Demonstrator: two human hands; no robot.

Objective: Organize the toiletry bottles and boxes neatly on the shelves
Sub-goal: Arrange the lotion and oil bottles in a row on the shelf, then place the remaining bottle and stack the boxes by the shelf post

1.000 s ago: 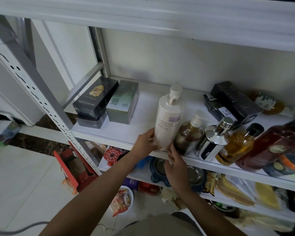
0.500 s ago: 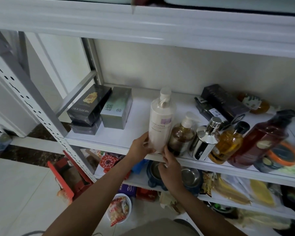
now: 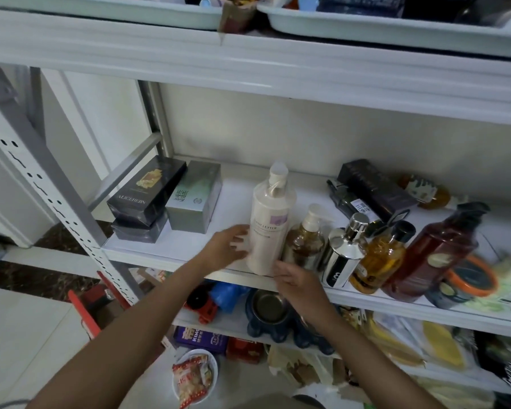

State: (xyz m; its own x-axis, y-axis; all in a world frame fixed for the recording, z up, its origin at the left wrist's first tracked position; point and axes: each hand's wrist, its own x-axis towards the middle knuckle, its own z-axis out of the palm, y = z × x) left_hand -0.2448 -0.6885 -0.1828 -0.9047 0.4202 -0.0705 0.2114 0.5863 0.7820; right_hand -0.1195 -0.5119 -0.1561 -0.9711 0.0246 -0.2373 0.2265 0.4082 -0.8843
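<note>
Change: a moment ago both hands cupped the foot of the white pump bottle (image 3: 270,225); now they have loosened and it stands by itself.
Left hand (image 3: 230,246): fingers spread apart, tips at the bottle's lower left side, blurred, gripping nothing.
Right hand (image 3: 295,281): relaxed, fingers apart, just under the bottle's base at the front edge of the middle shelf (image 3: 186,249).
Bottle's place: upright at that front edge, leftmost in the row, the amber pump bottle (image 3: 306,243) just beside it.
Meaning: this bottle looks placed; the black boxes (image 3: 372,190) at the back still lie askew.
Containers: pale trays (image 3: 160,11) on the top shelf hold odds I can't make out; a white bowl (image 3: 214,364) on the floor holds snack packets.
</note>
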